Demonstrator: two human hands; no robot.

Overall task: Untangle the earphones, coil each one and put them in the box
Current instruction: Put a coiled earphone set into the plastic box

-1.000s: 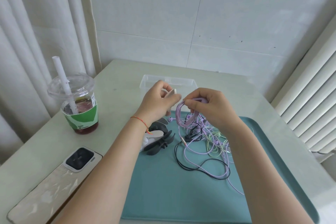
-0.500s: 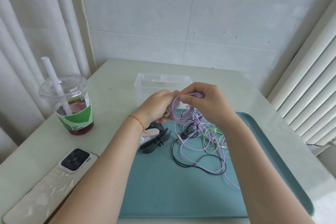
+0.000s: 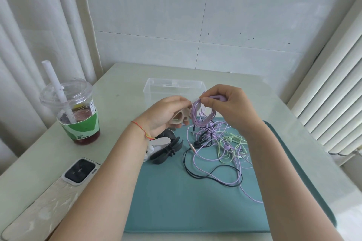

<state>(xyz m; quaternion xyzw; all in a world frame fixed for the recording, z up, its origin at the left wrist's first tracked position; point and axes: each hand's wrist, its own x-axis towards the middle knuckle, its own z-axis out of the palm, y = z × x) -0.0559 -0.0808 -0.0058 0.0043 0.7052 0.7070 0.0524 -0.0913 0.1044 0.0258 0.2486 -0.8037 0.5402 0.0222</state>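
Observation:
My right hand (image 3: 227, 107) pinches a small coil of purple earphone cable (image 3: 197, 115) held up above the teal mat (image 3: 176, 191). My left hand (image 3: 166, 112) grips a beige cable clip (image 3: 181, 116) right beside the coil, fingertips touching the cable's top. Below them lies a tangle of purple cable (image 3: 213, 162), black cable (image 3: 211, 178) and pale green earphones (image 3: 229, 148) on the mat. The clear plastic box (image 3: 174, 88) stands just behind my hands, with nothing visible in it.
Grey and white cable clips (image 3: 166, 147) lie on the mat's left edge under my left wrist. A lidded drink cup with a straw (image 3: 72, 111) stands at the left, a phone (image 3: 78, 170) in front of it. A radiator (image 3: 333, 103) runs along the right.
My left hand has come in against the purple coil, and the beige clip now shows in its palm. The right hand has kept its pinch on the coil.

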